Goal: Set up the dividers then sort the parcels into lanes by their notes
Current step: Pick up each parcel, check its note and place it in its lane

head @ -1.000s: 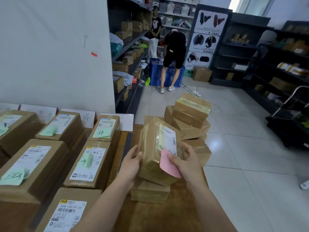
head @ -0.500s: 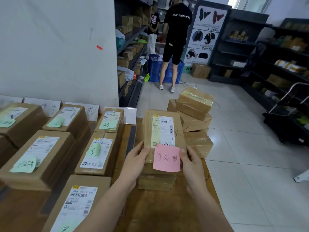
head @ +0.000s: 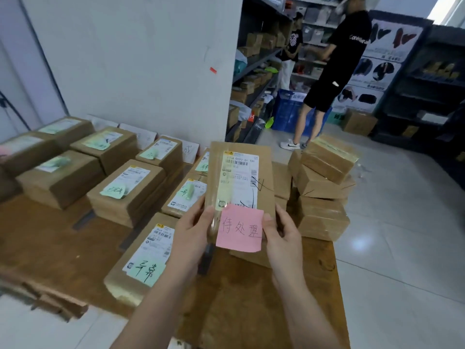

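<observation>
Head view. Count: 1 brown cardboard parcel (head: 240, 177) in hand, carrying 1 pink square paper note (head: 240, 229) with 3 handwritten characters. At least 7 brown parcels with green notes (head: 128, 190) lie in rows on the brown wooden tabletop (head: 50, 235). A pile of at least 4 taped brown parcels (head: 324, 172) sits at the tabletop's right end. At least 3 white divider cards (head: 142, 134) stand against the wall, and 2 people (head: 337, 59) stand by the shelving.

Against 0.5 s earlier, the view has swung left, showing more tabletop; the grip is unchanged.

The left hand (head: 193, 230) and right hand (head: 281, 235) hold the parcel above the tabletop, label towards the camera. The fingers (head: 201, 217) are clamped on its lower side edges, with the thumbs in front flanking the note.
</observation>
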